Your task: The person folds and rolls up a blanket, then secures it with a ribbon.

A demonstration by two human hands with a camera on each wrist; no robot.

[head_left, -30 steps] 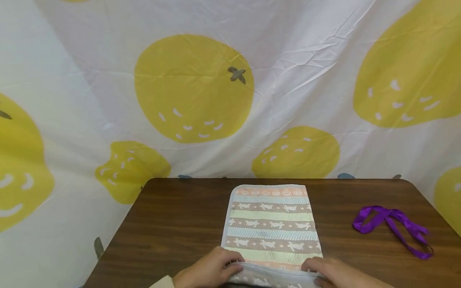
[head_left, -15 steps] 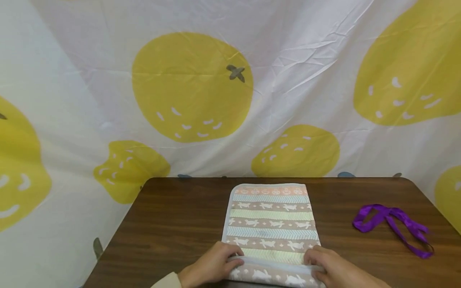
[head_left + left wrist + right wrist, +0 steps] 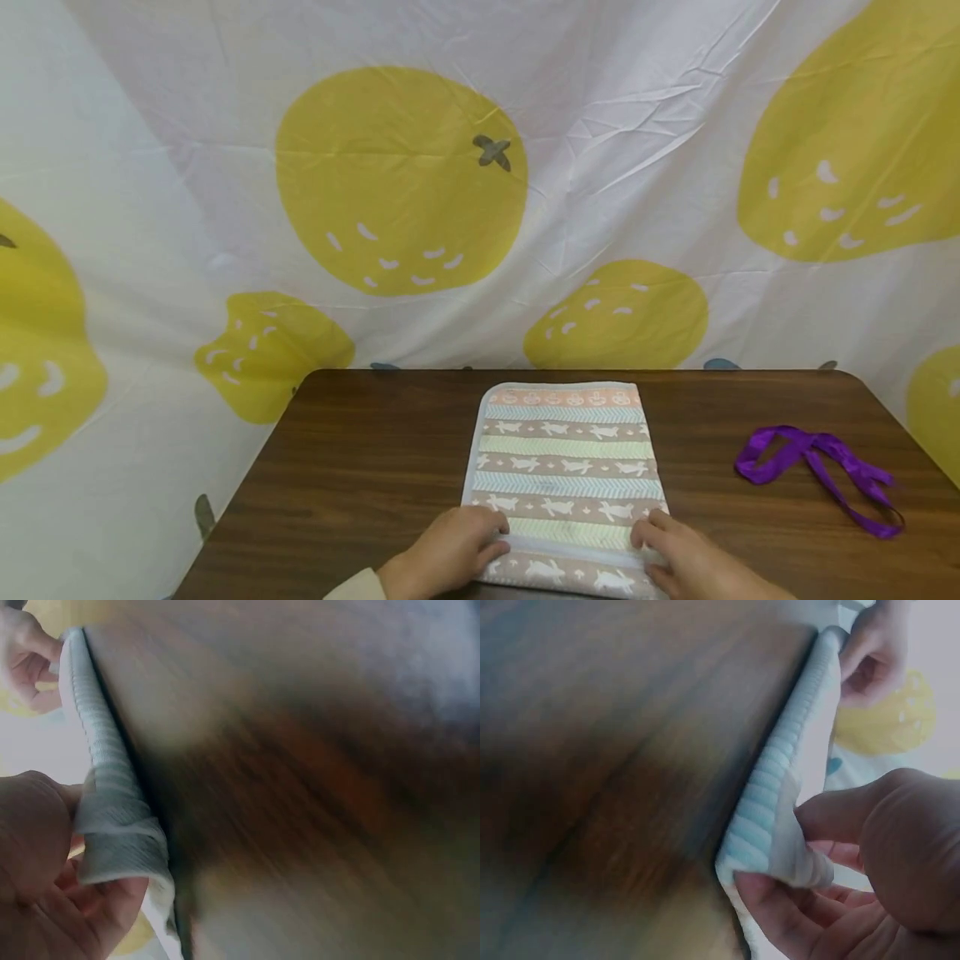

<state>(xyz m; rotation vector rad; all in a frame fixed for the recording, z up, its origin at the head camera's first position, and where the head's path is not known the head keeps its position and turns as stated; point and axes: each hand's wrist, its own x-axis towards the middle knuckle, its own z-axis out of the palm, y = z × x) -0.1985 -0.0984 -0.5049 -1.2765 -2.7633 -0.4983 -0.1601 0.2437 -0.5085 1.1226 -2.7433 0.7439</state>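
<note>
Near flap [image 3: 547,573] of the striped cloth [image 3: 570,467] has come down flat since a second ago

Closest to the person, the flap, partly raised in the earlier frame, is now laid over with its pale binding facing away. The left hand [image 3: 453,546] is at one end of it, thumb and curled fingers pinching the folded layers; the right hand [image 3: 686,550] pinches the other end the same way, with only the cloth's thickness between thumb and fingertips.

Folding or rolling looks barely begun: one narrow turn is made, and it does not seem to be let go. Beyond it, most of the cloth lies spread and single-faced toward the table's far edge, so the bulk appears left to do.

To the right, well apart from the cloth, a purple ribbon [image 3: 813,443] lies loosely looped, untouched. Both rest on the dark wood-grain table [image 3: 375,467]. Nothing blocks the stretch of cloth ahead of the hands. Farthest back hangs a fruit-print backdrop [image 3: 465,333].
</note>
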